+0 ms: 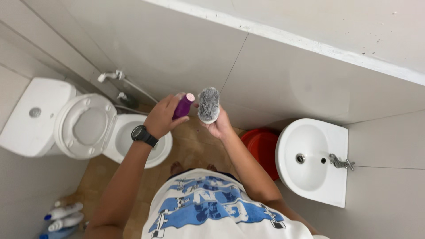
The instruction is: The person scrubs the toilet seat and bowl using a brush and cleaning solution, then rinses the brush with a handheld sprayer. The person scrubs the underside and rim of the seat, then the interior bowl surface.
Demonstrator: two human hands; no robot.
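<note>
My left hand [161, 117] grips a purple bottle [183, 106]; right hand [218, 126] grips a scrub brush [208, 104], bristles up. Toilet [113, 132] left, sink [312, 157] right, floor between.

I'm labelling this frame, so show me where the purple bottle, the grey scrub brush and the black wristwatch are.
purple plastic bottle [182, 107], head view, on its body below the pink cap.
grey bristled scrub brush [208, 104], head view, mid bristles.
black wristwatch [143, 134], head view, on its face at the left wrist.
</note>
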